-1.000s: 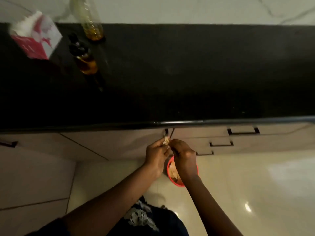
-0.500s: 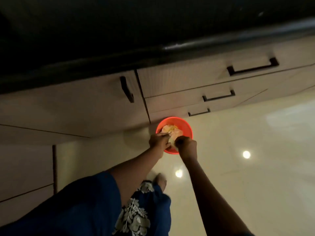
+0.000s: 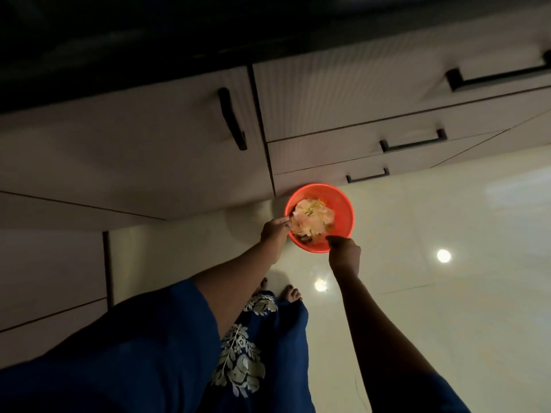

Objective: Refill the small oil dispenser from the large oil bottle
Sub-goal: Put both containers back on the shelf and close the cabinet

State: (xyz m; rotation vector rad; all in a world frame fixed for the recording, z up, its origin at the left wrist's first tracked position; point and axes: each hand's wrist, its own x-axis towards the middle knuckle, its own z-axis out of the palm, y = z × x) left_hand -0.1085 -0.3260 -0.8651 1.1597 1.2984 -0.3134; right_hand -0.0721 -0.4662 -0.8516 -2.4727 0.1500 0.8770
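Neither the large oil bottle nor the small oil dispenser is in view. I look down at a red bin (image 3: 343, 204) on the floor, filled with pale crumpled paper scraps (image 3: 313, 220). My left hand (image 3: 274, 231) hangs at the bin's left rim, fingertips against the scraps; whether it grips any is unclear. My right hand (image 3: 344, 253) hovers over the near rim with fingers curled together, pointing down into the bin, and nothing shows in it.
The bin stands against beige cabinets below a dark counter edge (image 3: 119, 55). A cabinet door handle (image 3: 232, 119) and drawer handles (image 3: 413, 143) stick out. My bare feet (image 3: 293, 293) and blue dress are just behind the bin on the glossy floor.
My view dropped from the countertop with the bottles to the floor. My hands, which were together on a pale scrap, lowered to the bin and moved apart.
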